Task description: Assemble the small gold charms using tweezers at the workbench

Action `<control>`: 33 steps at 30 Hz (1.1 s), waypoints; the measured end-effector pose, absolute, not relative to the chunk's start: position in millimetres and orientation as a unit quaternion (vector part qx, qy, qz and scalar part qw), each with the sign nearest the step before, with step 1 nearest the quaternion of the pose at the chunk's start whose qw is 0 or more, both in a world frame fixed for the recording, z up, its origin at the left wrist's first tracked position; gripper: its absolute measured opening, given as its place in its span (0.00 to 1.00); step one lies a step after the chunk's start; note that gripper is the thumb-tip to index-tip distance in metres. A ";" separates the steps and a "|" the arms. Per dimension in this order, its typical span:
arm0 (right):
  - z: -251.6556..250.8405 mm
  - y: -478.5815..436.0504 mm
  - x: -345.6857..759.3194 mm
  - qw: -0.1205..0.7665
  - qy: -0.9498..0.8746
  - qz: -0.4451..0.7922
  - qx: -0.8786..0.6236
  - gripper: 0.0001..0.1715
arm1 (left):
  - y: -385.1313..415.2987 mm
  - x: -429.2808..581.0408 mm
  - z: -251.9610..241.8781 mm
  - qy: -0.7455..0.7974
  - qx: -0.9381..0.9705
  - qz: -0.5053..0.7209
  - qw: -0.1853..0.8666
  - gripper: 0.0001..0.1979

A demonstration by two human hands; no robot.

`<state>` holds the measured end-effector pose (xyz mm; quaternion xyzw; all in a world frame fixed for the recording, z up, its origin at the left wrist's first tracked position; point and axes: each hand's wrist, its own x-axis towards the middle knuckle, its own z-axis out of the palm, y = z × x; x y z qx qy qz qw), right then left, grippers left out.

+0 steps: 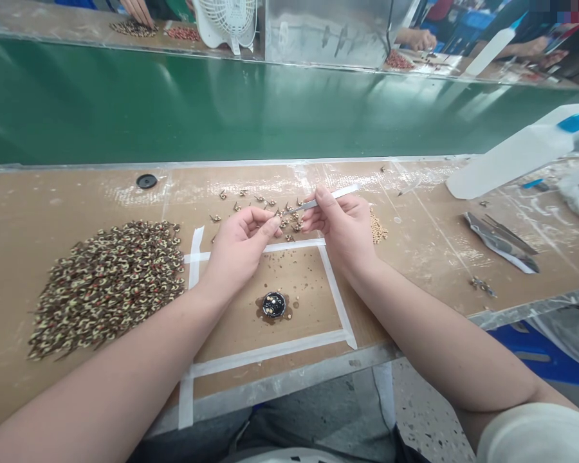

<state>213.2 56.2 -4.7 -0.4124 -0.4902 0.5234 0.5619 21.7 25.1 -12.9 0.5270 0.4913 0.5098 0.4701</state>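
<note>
My left hand (244, 241) pinches a tiny dark piece (276, 214) between thumb and fingertips; its details are too small to make out. Pinched in my right hand (340, 225) are metal tweezers (321, 199), their tips meeting the small piece at my left fingertips. Several small pieces with thin stems (259, 199) lie scattered around and behind my hands. Beside my right hand sits a pile of tiny beige beads (377, 228). Nearer to me, a small black dish of dark liquid (273, 305) holds a few pale beads, with wet spots around it.
At left lies a large heap of brown and cream pieces (110, 283). White tape (270, 352) frames a work area. A black lid (147, 181), a white bottle (511, 157) and a silver pouch (499, 241) are on the table. Beyond the green belt (174, 106), other people's hands (417, 40) work.
</note>
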 end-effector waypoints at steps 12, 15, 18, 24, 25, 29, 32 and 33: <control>1.7 75.2 234.8 0.527 -0.548 0.426 -0.490 0.27 | 26.6 22.1 -7.7 0.499 0.474 0.520 0.507 0.13; -0.5 81.7 238.6 0.486 -0.566 0.437 -0.502 0.27 | 26.4 22.2 -8.0 0.497 0.470 0.525 0.506 0.12; -4.6 85.7 239.4 0.472 -0.566 0.444 -0.509 0.25 | 26.1 21.8 -9.5 0.491 0.471 0.524 0.511 0.12; -7.8 87.7 239.8 0.441 -0.568 0.466 -0.516 0.24 | 25.9 21.0 -10.5 0.489 0.465 0.523 0.520 0.11; -7.4 87.6 239.8 0.439 -0.570 0.463 -0.518 0.24 | 25.9 20.9 -10.4 0.489 0.466 0.522 0.520 0.11; -5.3 86.4 240.0 0.465 -0.589 0.418 -0.511 0.25 | 25.9 20.9 -10.5 0.491 0.471 0.520 0.516 0.12; -6.0 85.8 240.7 0.457 -0.634 0.377 -0.496 0.27 | 25.6 21.0 -10.2 0.493 0.471 0.520 0.515 0.12; -6.7 85.9 241.1 0.447 -0.649 0.371 -0.492 0.28 | 25.6 21.1 -9.9 0.493 0.471 0.519 0.515 0.11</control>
